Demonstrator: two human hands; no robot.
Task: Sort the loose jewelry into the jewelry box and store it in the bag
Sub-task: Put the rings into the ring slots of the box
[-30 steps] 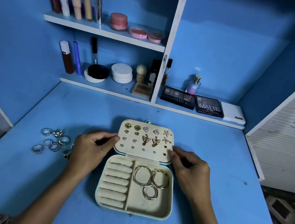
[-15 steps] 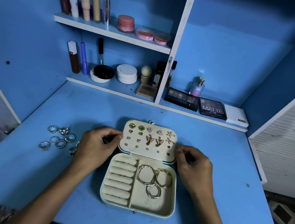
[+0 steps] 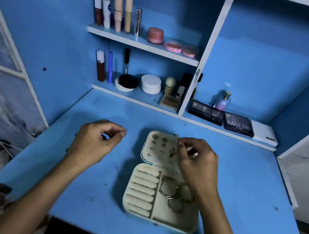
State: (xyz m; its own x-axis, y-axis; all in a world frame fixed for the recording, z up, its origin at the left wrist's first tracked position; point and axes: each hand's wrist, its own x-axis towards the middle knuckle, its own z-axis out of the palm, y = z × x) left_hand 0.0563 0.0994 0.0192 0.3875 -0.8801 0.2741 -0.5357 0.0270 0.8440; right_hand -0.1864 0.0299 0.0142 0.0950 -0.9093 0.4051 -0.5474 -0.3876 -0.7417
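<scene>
— Where does the jewelry box sit?

— We see it lying open near the middle of the blue desk, its lid panel studded with earrings on the far side. In the near tray, ring rolls fill the left compartment and hoop bangles the right.

— And our hands?

— Our right hand hovers over the lid's right part, fingers curled; whether they pinch anything, we cannot tell. Our left hand floats left of the box, fingers loosely curled, holding nothing. Cosmetics line the far shelves.
</scene>
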